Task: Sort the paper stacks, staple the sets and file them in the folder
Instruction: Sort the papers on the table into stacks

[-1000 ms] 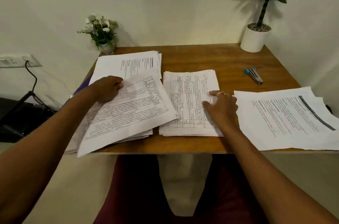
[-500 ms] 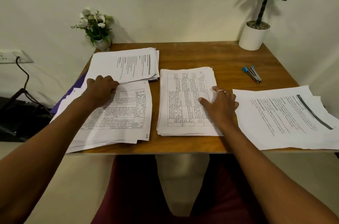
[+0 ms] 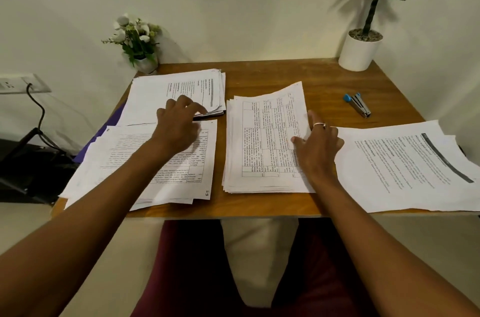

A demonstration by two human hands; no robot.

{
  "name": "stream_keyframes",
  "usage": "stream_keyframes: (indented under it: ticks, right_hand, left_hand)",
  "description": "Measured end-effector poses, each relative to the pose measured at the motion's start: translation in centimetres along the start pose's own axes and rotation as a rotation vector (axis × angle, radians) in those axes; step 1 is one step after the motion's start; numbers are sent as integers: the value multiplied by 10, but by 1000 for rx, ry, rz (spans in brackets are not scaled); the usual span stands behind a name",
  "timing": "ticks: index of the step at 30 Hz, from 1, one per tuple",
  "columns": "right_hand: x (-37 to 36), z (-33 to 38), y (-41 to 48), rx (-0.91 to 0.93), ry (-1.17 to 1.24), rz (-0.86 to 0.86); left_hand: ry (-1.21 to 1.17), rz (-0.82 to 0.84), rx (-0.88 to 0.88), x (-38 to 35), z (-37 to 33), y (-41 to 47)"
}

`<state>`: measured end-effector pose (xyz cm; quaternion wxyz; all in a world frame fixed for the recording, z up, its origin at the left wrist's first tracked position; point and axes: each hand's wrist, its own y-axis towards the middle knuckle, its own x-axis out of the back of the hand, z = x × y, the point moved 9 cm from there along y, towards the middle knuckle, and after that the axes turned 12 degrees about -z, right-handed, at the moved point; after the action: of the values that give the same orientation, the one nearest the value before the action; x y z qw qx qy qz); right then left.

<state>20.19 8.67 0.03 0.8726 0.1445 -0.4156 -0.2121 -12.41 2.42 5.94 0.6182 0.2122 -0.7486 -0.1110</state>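
Sorting is the step in hand, I'd say: four stacks out, no set visibly stapled, stapler (image 3: 357, 105) lying idle toward the table's (image 3: 324, 75) far right corner. Right hand (image 3: 318, 146) sits at the right edge of the mid stack (image 3: 259, 150), thumb on the top sheet (image 3: 275, 114), other fingers along its edge. Looks like a pinch, w/ the sheet's far right corner curling up. Left hand (image 3: 179, 126) is over by the far-left stack (image 3: 166, 93), fingers loosely bent, tips touching its near right corner, gripping nothing I can see. Near-left stack (image 3: 161, 171) lies under that forearm. Right stack (image 3: 405, 168) is just beside the right hand, at the near right corner. Purple folder (image 3: 106, 135) peeks out under the left stacks at the left edge. Next move, I reckon: peel that one sheet clean w/o dragging those below, then pick its pile.
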Motion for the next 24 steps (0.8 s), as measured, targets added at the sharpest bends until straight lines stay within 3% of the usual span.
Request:
stream_keyframes:
  ticks: [6, 14, 24]
  right_hand:
    - [15, 4, 4, 5, 150, -30]
    - [6, -5, 13, -437, 637, 252]
    - [4, 34, -3, -522, 1173, 512]
  left_hand:
    - [-221, 15, 83, -13, -29, -4]
    - [-513, 125, 363, -30, -43, -10]
    - [-887, 95, 613, -12, -39, 4]
